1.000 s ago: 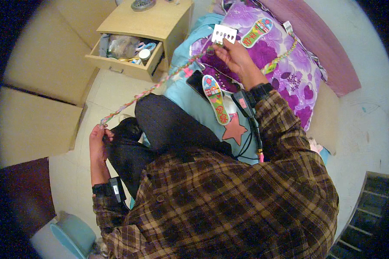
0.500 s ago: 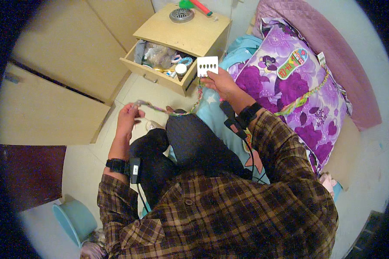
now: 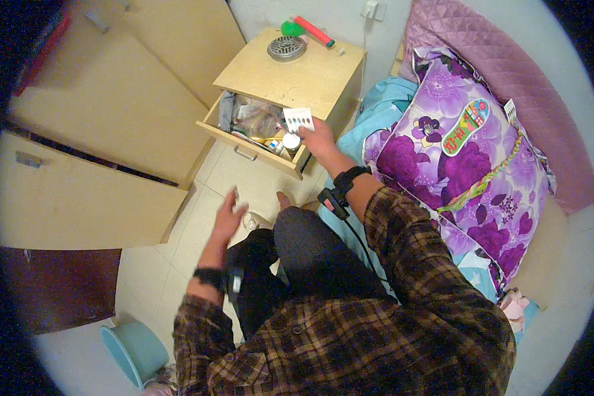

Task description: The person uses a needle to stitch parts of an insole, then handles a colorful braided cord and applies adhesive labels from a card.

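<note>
A white card with a row of small holes [image 3: 298,119] is pinched in my right hand [image 3: 319,137], above the right part of a pulled-out drawer [image 3: 219,136]. The braided multicoloured cord that hung from the card cannot be made out now. My left hand [image 3: 226,218] is held over the floor beside my knee, fingers apart, with nothing in it. Inside the drawer are a white-lidded jar [image 3: 291,141], a clear plastic bag [image 3: 259,122] and other small items. A second braided cord [image 3: 485,177] lies on a purple flowered pillow [image 3: 429,158].
On the wooden nightstand [image 3: 323,76] sit a round metal holder with a slotted lid [image 3: 286,47] and a red-and-green tube-shaped item [image 3: 315,31]. A colourful insole-shaped piece [image 3: 465,129] rests on the pillow. Wooden cabinets [image 3: 99,105] stand left; a blue bucket [image 3: 135,353] is lower left.
My right hand has carried the card left and over the drawer. My left hand has let go of the braided cord's end and opened. The view has shifted slightly.
</note>
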Demonstrator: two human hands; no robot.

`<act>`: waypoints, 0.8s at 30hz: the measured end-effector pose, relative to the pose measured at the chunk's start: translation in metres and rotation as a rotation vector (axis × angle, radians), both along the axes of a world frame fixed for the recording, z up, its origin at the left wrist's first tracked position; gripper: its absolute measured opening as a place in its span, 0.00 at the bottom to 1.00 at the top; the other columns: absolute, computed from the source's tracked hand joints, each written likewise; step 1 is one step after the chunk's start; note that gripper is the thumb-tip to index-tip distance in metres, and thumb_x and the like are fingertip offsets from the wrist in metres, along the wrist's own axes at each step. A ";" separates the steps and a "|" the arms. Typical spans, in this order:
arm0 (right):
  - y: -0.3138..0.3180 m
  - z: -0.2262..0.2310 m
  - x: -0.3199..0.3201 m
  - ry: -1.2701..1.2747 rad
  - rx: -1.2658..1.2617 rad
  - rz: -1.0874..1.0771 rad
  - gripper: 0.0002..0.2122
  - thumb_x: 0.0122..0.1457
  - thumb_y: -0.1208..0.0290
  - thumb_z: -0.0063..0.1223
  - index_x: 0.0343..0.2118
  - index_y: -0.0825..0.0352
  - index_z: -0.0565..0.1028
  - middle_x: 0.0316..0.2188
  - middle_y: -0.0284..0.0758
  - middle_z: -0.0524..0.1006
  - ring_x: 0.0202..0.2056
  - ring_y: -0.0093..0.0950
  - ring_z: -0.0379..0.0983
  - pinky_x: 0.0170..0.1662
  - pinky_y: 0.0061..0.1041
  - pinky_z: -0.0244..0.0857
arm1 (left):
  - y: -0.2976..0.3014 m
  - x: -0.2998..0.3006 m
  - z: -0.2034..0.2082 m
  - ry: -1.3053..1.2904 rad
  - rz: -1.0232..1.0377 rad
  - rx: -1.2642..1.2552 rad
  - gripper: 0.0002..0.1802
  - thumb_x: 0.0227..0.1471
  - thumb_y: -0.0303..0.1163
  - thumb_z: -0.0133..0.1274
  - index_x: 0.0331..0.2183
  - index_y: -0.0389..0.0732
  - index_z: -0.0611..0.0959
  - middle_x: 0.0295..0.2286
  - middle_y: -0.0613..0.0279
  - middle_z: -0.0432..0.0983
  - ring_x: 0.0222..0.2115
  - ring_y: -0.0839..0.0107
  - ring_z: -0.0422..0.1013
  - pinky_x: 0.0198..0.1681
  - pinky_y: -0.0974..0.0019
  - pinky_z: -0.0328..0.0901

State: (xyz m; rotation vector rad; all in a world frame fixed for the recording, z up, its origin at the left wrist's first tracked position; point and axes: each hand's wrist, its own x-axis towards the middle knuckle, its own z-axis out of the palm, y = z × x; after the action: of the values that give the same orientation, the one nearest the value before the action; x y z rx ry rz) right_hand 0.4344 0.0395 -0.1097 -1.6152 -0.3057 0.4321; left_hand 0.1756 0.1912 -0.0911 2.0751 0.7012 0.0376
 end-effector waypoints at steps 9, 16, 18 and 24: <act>-0.002 -0.069 0.000 0.235 -0.102 0.125 0.12 0.48 0.75 0.46 0.37 0.70 0.65 0.27 0.37 0.72 0.24 0.23 0.70 0.22 0.20 0.63 | -0.075 -0.146 -0.024 0.096 -0.116 0.570 0.17 0.38 0.26 0.49 0.37 0.39 0.73 0.40 0.56 0.66 0.45 0.55 0.57 0.49 0.59 0.50; 0.018 -0.062 -0.013 -0.020 -0.348 0.041 0.23 0.45 0.70 0.51 0.45 0.68 0.59 0.39 0.41 0.68 0.34 0.29 0.68 0.31 0.27 0.64 | -0.076 -0.142 -0.030 0.123 -0.042 0.575 0.13 0.39 0.27 0.48 0.33 0.40 0.75 0.40 0.62 0.67 0.47 0.57 0.56 0.50 0.58 0.48; 0.006 -0.055 -0.017 0.135 -0.304 0.079 0.22 0.45 0.69 0.52 0.44 0.67 0.60 0.37 0.39 0.68 0.32 0.27 0.67 0.32 0.25 0.63 | -0.076 -0.145 -0.029 0.101 -0.017 0.572 0.13 0.39 0.28 0.47 0.33 0.40 0.75 0.40 0.62 0.68 0.46 0.57 0.56 0.50 0.58 0.48; -0.072 0.009 -0.034 0.440 -0.057 0.194 0.11 0.51 0.66 0.45 0.37 0.61 0.66 0.30 0.32 0.70 0.28 0.20 0.66 0.28 0.20 0.60 | -0.072 -0.148 -0.030 0.062 0.007 0.572 0.12 0.38 0.28 0.48 0.31 0.40 0.76 0.39 0.62 0.68 0.45 0.57 0.56 0.49 0.58 0.48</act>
State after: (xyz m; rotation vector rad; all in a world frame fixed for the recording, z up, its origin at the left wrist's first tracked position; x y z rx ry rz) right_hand 0.4003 -0.0323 -0.1011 -1.5036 -0.1158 0.9336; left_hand 0.0276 0.1189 -0.1213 2.6271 0.8009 0.1987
